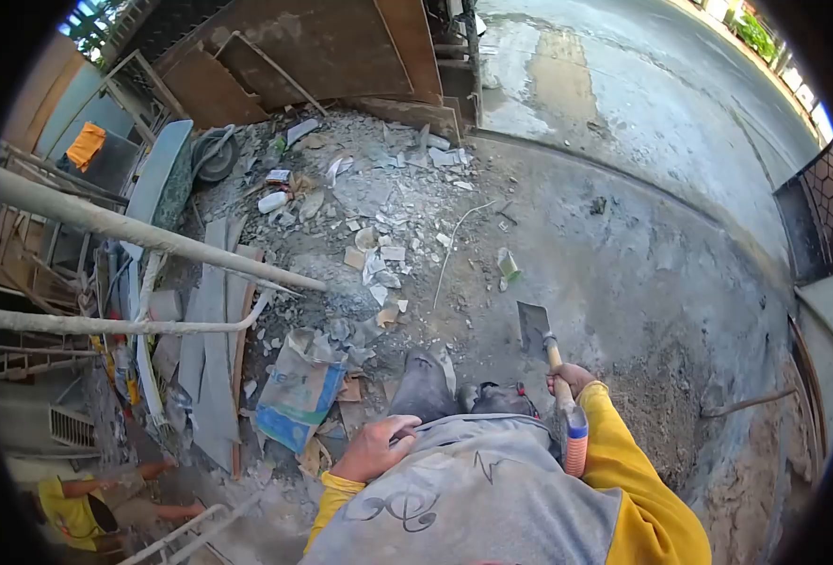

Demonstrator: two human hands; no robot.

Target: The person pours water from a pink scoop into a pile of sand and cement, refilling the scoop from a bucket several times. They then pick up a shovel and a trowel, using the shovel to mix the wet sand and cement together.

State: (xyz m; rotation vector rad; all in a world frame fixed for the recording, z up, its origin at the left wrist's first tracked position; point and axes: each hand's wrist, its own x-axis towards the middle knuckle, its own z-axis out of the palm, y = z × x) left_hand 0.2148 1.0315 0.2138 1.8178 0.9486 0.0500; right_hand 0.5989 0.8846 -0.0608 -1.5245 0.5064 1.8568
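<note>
My right hand is wrapped round the wooden handle of a shovel, whose dark square blade points forward over the grey ground. An orange and blue grip forms the handle's rear end, beside my right forearm. My left hand rests at the front of my grey shirt, its fingers curled against the hem; whether it grips the cloth is unclear. Ahead of the blade lies a small green and white packet.
Rubble spreads ahead to the left, near a wheelbarrow. Scaffold poles cross the left side. A blue and white sack lies left of my legs. Another person is at the lower left. Loose soil lies to the right.
</note>
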